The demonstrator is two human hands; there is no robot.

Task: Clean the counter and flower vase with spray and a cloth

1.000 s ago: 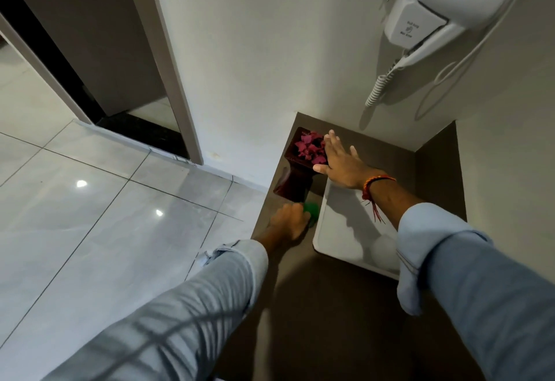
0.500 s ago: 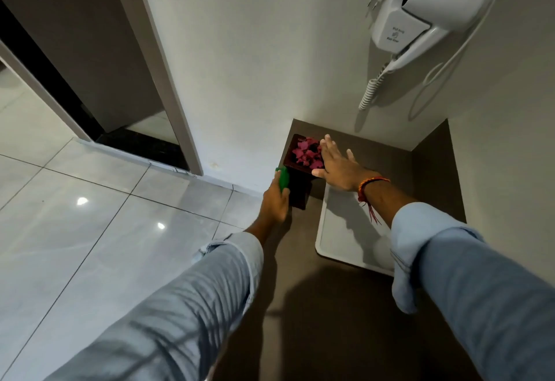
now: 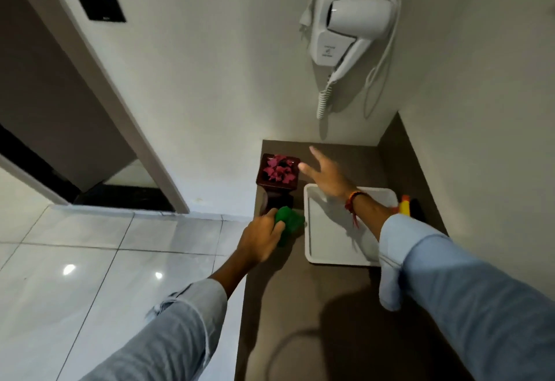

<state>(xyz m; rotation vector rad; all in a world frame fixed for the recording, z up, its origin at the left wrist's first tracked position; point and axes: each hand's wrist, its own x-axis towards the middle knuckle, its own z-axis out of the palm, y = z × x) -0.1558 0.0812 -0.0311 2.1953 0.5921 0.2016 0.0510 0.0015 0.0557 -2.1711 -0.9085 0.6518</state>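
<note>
A dark square flower vase [image 3: 271,193] with pink flowers [image 3: 279,170] stands at the far left corner of the brown counter [image 3: 324,320]. My left hand [image 3: 259,238] grips a green cloth [image 3: 289,223] on the counter just in front of the vase's base. My right hand [image 3: 326,175] hovers with fingers spread just right of the vase's top, not touching it. A spray bottle with a yellow-and-orange top [image 3: 404,205] shows behind my right forearm, mostly hidden.
A white tray [image 3: 327,248] lies on the counter right of the vase, under my right arm. A white hair dryer [image 3: 342,29] with a coiled cord hangs on the wall above. The counter's left edge drops to a glossy tiled floor [image 3: 90,275].
My right hand lifted off the vase's top and drew slightly right. My left hand with the cloth came down from the vase's side to the counter in front of it.
</note>
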